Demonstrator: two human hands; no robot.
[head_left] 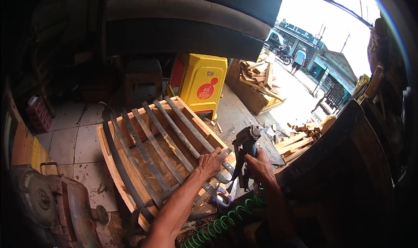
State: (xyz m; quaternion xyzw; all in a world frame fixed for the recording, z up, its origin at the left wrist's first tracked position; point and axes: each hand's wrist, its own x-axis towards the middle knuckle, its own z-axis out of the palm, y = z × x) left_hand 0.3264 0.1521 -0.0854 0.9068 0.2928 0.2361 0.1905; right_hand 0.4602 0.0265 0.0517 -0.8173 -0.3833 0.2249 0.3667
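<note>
A wooden frame (120,181) lies in front of me, with several dark straps (153,147) stretched across it. My left hand (211,163) is at the frame's right edge, its fingers closed on one strap (191,128) close to the wood. Just right of it, my right hand (260,163) grips a black and blue staple gun (247,138), held upright beside the frame's corner. A loose dark strap end hangs between the two hands. Below them is a blue handle (224,199), partly hidden. A green coiled hose (222,224) runs under my right forearm.
A grinding or cutting machine (43,200) stands at the lower left. Beyond the frame are a yellow stool (202,82) and a wooden crate (250,93) of offcuts. More scrap wood (296,145) lies to the right. Outside, a person (299,58) stands on the street.
</note>
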